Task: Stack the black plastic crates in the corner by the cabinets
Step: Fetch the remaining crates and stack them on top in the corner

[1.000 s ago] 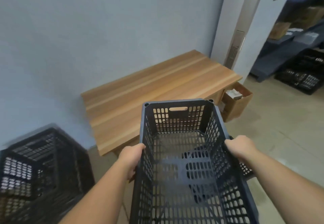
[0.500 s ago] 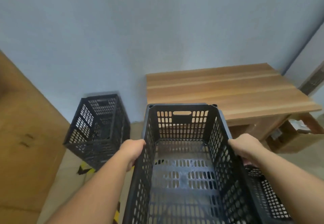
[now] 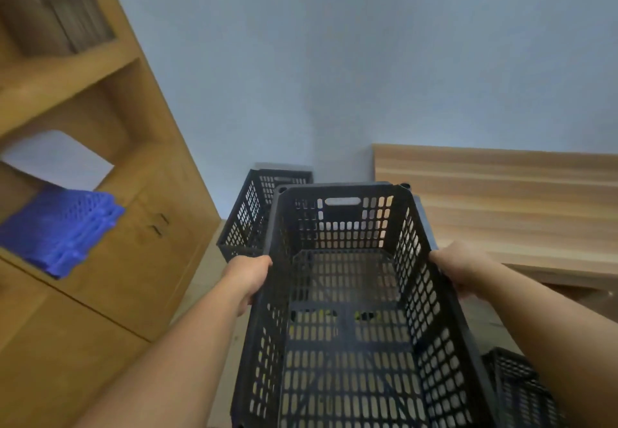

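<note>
I carry an empty black perforated plastic crate (image 3: pixel 347 293) in front of me, open side up. My left hand (image 3: pixel 249 277) grips its left rim and my right hand (image 3: pixel 463 272) grips its right rim. Beyond it, a second black crate (image 3: pixel 247 216) stands on the floor against the blue-grey wall, in the corner between the wooden cabinet (image 3: pixel 127 233) and the table. The carried crate hides that crate's right part. A third black crate (image 3: pixel 515 387) shows low at the right, partly behind my right forearm.
The tall wooden cabinet fills the left side, with a stack of blue plastic mats (image 3: pixel 63 227) on an open shelf. A wooden table (image 3: pixel 501 200) stands against the wall at the right. A narrow strip of tiled floor (image 3: pixel 204 267) runs between cabinet and crates.
My view has swung left and I have moved closer: the cabinet and its shelves have come into sight, and the corner crate now sits right behind the carried one. Both hands keep their grip.
</note>
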Available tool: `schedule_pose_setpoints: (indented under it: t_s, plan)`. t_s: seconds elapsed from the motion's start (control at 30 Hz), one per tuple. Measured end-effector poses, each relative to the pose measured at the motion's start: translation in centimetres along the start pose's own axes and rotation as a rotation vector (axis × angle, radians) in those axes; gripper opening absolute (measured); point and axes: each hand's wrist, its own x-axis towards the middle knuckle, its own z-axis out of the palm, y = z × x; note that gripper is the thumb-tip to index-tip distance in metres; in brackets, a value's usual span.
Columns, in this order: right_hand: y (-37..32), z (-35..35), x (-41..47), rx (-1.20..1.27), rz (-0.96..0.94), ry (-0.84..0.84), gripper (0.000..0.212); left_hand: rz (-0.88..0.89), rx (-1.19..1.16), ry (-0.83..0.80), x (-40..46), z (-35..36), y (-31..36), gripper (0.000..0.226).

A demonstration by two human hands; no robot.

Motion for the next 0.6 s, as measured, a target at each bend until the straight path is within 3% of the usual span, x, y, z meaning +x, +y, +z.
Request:
schedule_pose_setpoints:
  t_s: [0.2, 0.3, 0.47, 0.6]
  plan:
    - [-8.9, 5.8, 0.1, 0.01, -0.052, 0.045, 0.032, 0.037, 0.023, 0.038, 1.8, -8.8, 3.2, 0.031]
    - [-12.8, 8.0, 0.4, -0.06, -0.095, 0.096, 0.033, 0.049, 0.062, 0.068, 4.2, -11.8, 4.6, 0.033]
    - [-17.9, 10.1, 2.3, -0.079, -0.138, 0.084, 0.029, 0.04, 0.068, 0.094, 9.2, -14.2, 7.1, 0.039]
    - [-21.6, 10.1, 5.9, -0.074, -0.165, 0.073, 0.025, 0.035, 0.081, 0.131, 12.8, -14.5, 9.7, 0.027]
